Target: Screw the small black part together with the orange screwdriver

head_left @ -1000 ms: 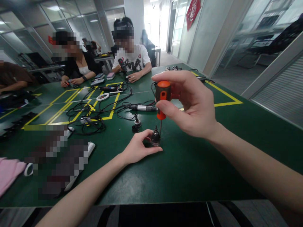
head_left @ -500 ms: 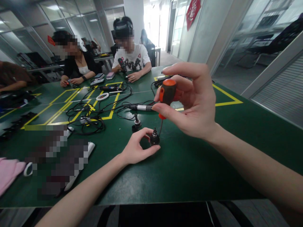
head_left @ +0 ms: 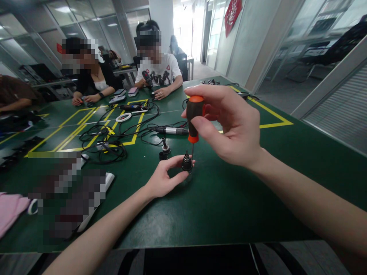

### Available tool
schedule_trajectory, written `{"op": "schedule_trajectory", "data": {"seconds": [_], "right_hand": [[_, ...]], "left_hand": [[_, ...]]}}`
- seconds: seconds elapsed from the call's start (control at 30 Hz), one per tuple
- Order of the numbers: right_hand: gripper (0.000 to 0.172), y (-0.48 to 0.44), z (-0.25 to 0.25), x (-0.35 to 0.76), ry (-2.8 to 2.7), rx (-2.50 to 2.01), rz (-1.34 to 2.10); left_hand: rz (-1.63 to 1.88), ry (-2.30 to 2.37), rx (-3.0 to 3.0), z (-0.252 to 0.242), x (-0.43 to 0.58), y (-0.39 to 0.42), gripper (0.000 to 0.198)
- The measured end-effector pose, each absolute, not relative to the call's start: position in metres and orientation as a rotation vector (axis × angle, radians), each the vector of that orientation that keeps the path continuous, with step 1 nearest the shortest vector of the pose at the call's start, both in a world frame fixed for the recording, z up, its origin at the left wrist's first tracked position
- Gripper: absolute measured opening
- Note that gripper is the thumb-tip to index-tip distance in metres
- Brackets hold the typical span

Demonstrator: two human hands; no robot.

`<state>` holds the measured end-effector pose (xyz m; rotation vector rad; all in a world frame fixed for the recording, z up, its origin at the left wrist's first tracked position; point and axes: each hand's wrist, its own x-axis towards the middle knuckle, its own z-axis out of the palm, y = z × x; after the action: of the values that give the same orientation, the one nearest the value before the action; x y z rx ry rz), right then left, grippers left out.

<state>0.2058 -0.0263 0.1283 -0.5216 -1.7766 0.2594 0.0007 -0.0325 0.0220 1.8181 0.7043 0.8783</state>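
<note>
Cables (head_left: 106, 152) loop untidily over the left side of the green table (head_left: 218, 214), with a white ring (head_left: 124, 117) among them. A pen tool (head_left: 173, 131) lies just beyond the work, its right end running up to the screwdriver (head_left: 196, 118) from where I stand. The right hand (head_left: 229, 124) blocks much of the table's far right, leaving some wires (head_left: 210, 82) showing past it. At near left lie two slabs (head_left: 86, 198), mostly blurred out, and a pink cloth (head_left: 13, 212). On the far side, a person in a white shirt (head_left: 172, 67) holds a dark tool (head_left: 147, 78).

Just beyond the left hand (head_left: 162, 179), a fitting (head_left: 165, 147) stands beside a small black cap (head_left: 163, 156); I can't see what the cap holds, if anything.

The left hand grips the black part (head_left: 187, 163) upright, fingers hiding some of its lower end. The right hand pinches the screwdriver by its handle, shaft down along the part's right side; I can't tell whether its tip touches.
</note>
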Motion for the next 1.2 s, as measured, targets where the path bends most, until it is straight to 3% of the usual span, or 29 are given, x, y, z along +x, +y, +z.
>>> {"op": "schedule_trajectory", "data": {"seconds": [0.3, 0.63, 0.9, 1.03, 1.2], "right_hand": [[0.045, -0.018, 0.122, 0.208, -1.687, -0.561, 0.194], [0.026, -0.028, 0.126, 0.206, -1.651, -0.514, 0.309], [0.041, -0.021, 0.125, 0.203, -1.581, -0.431, 0.239], [0.036, -0.019, 0.124, 0.203, -1.592, -0.358, 0.198], [0.016, -0.026, 0.126, 0.204, -1.64, -0.361, 0.218]], "left_hand": [[0.897, 0.714, 1.818, 0.021, 0.002, -0.033, 0.043], [0.891, 0.694, 1.806, 0.021, 0.001, -0.032, 0.043], [0.907, 0.715, 1.844, 0.018, 0.001, -0.032, 0.045], [0.908, 0.715, 1.84, 0.019, 0.001, -0.032, 0.043], [0.906, 0.742, 1.835, 0.02, 0.002, -0.033, 0.039]]}}
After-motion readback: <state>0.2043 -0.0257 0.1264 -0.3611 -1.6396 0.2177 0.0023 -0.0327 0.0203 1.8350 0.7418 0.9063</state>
